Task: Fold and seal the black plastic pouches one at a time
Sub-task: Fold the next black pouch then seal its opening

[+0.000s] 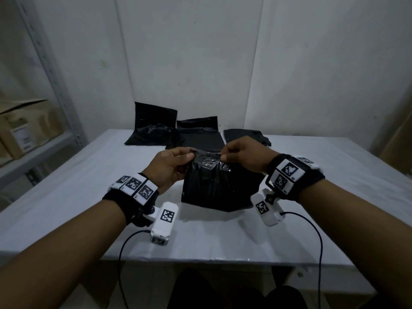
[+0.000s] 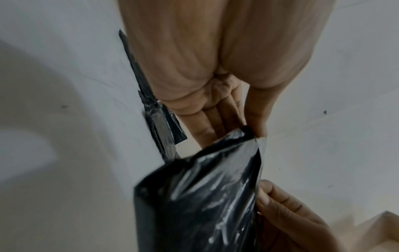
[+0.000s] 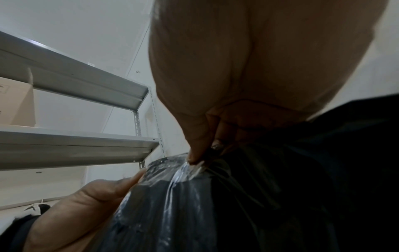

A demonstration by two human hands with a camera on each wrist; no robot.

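- White walls close in behind a pale counter (image 1: 89,197), with a grey metal shelf (image 1: 33,152) off to one side carrying a cardboard box (image 1: 22,130).
- At the counter's middle stands the black pouch (image 1: 218,188), its bottom resting on the surface and its glossy top edge raised.
- On one end of that top edge the left hand (image 1: 171,168) pinches the plastic, thumb on the near face and the other fingers (image 2: 207,129) curled behind it.
- On the other end the right hand (image 1: 243,155) pinches the same edge, its fingers (image 3: 198,150) clamped together on a crinkled shiny strip of the plastic.
- Both hands sit close together above the pouch, the top edge stretched between them.
- Behind the pouch, against the wall, lie three more black pouches (image 1: 153,128), two propped up and overlapping, one flatter beside them.
- White marker-covered cameras (image 1: 163,221) hang under both wrists, just beside the pouch's lower corners.
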